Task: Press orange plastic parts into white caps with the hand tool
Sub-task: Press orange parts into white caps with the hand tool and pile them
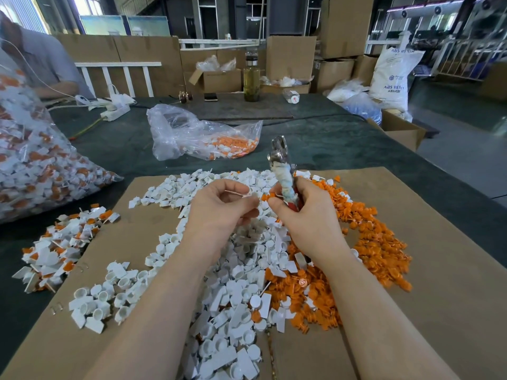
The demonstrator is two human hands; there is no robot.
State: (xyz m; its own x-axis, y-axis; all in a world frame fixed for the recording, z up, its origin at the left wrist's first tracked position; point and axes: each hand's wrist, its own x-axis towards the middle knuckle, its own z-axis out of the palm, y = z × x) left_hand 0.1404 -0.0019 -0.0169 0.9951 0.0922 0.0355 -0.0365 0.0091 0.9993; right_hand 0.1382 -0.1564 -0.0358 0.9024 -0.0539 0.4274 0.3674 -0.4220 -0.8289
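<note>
My left hand [219, 212] pinches a small white cap [248, 194] above the heap of white caps [230, 283]. My right hand [304, 215] grips the hand tool [282, 171] by its cloth-wrapped handle, metal jaws pointing up and away. At the right fingertips an orange part [270, 198] shows beside the cap; whether they touch I cannot tell. A heap of orange parts [365, 242] lies to the right on the brown cardboard sheet [439, 283]. Pressed white-and-orange pieces [60, 248] lie in a pile at the left.
A large clear bag of finished pieces [35, 165] stands at the left, and a smaller open bag [197, 135] lies beyond the cardboard. Another person's sleeve [41, 64] is at the far left. A bottle [251, 78], a phone [210, 97] and cardboard boxes [290, 58] stand behind.
</note>
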